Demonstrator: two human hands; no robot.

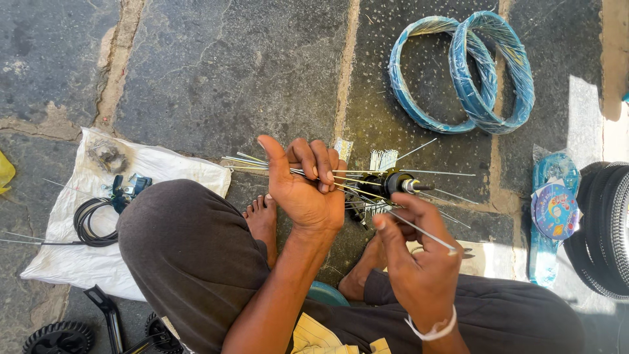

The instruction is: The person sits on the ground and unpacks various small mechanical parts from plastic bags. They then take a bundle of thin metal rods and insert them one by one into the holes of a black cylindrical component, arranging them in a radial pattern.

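My left hand (304, 183) is closed around a bundle of thin metal spokes (246, 160) that fan out to the left and right. A black wheel hub (386, 183) with a silver axle end sits just right of that hand, with several spokes threaded through it. My right hand (419, 259) pinches a single spoke (426, 233) between thumb and fingers, its tip pointing toward the hub. My bare feet rest on the stone floor below the hub.
Two blue-wrapped rims (458, 72) lie at the upper right. Black tyres (606, 229) and a blue packet (553, 210) are at the right edge. A white sack (72, 255) with black cable (92, 223) lies left; small black wheels (59, 337) at the bottom left.
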